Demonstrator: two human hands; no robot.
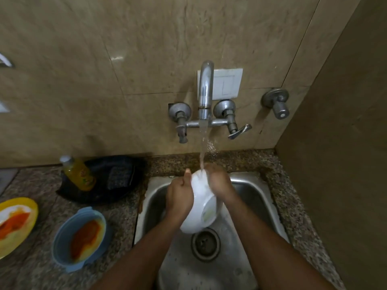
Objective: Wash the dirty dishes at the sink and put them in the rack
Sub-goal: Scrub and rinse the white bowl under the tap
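Bowl [199, 206], white, is what I have over the sink [251, 197], tipped on its side with its base turned toward me and its rim facing away and down. My left hand [180, 197] grips its left side, fingers curled round the wall and the thumb standing up near the top edge. My right hand [217, 181] is curled over the upper right edge, just where the water [202, 147] from the tap [206, 88] strikes the bowl. I cannot see inside the bowl from here; a faint greenish mark shows on its underside. The drain [205, 243] lies directly below it in the wet steel basin. To the left, on the speckled counter [125, 216], a blue container [62, 243] sits upright with orange-red sauce smeared across its bottom. Further left, cut by the frame edge, a yellow plate [31, 206] carries the same orange-red residue over a pale patch. Behind them a black tray [100, 189] rests against the wall, holding a leaning bottle [78, 172] of yellow liquid with a white cap and a dark scrubbing pad [119, 174] beside it. On the tiled wall, the right tap handle [239, 130] is turned outward.
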